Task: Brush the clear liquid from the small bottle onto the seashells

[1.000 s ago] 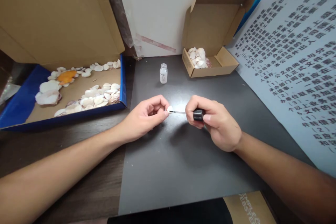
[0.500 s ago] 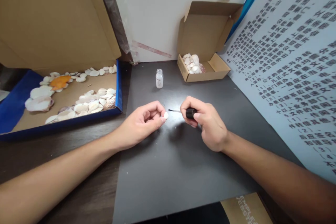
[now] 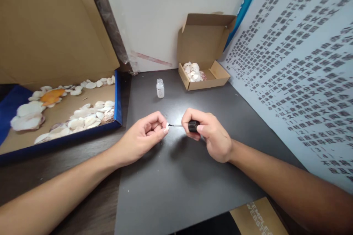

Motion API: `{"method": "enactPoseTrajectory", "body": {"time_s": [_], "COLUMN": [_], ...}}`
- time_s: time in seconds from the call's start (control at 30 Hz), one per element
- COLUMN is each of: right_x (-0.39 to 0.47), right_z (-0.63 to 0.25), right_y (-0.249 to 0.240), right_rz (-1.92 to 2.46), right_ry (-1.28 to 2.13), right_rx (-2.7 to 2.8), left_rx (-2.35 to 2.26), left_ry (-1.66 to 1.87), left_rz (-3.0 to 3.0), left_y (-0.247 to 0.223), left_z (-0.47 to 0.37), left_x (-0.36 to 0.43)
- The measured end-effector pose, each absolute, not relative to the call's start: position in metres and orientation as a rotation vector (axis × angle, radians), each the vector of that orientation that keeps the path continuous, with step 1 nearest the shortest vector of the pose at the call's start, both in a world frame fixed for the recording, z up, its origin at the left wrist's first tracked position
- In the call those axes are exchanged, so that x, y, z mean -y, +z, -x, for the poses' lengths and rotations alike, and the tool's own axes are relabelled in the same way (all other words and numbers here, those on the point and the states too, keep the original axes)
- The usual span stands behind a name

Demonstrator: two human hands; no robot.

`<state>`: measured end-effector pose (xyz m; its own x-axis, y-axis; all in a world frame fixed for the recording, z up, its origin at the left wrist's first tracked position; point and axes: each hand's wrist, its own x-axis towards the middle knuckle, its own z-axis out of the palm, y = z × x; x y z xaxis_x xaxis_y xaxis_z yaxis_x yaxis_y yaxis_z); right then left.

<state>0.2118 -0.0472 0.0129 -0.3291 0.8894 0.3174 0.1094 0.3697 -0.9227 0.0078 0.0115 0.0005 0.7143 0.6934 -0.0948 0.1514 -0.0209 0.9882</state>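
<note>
Between the thumb and fingertips of my left hand (image 3: 147,132) is a small white shell (image 3: 167,126), mostly covered by the fingers. My right hand (image 3: 211,132) grips the black cap of a bottle brush (image 3: 193,126). Its thin stem points left, and the dark bristle tip meets the shell's edge. Beyond the hands, a small clear glass bottle (image 3: 160,90) with whitish contents stands upright with no cap on it.
At the left, an open blue-sided box (image 3: 118,99) holds many white shells and an orange one. An open cardboard box (image 3: 206,85) with white shells stands at the back right. A printed sheet (image 3: 298,73) slopes along the right side. Everything rests around a dark grey mat (image 3: 154,198).
The brush tip has closed the small gap to the shell and now touches it. The whole view has shifted slightly, with the far items appearing lower and further left.
</note>
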Motion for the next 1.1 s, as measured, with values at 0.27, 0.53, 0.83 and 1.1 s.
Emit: {"method": "enactPoseTrajectory", "body": {"time_s": [0.27, 0.53, 0.83, 1.1], "right_x": [0.0455, 0.0468, 0.0452, 0.0458], "right_z": [-0.2119, -0.2123, -0.211, -0.2112], "right_y": [0.0107, 0.0163, 0.0123, 0.0154], "right_rz": [0.896, 0.9, 0.915, 0.945], "right_ry": [1.041, 1.111, 1.021, 1.027], "right_rx": [1.741, 1.816, 1.763, 1.759], "left_rx": [-0.711, -0.71, -0.723, -0.715], "left_ry": [0.477, 0.479, 0.466, 0.464], "left_rz": [-1.571, -1.58, -1.587, -1.59], "left_y": [-0.0011, 0.0016, 0.0018, 0.0], "left_z": [-0.0069, -0.0086, -0.0078, -0.008], "left_x": [-0.0111, -0.0108, -0.0099, -0.0117]}}
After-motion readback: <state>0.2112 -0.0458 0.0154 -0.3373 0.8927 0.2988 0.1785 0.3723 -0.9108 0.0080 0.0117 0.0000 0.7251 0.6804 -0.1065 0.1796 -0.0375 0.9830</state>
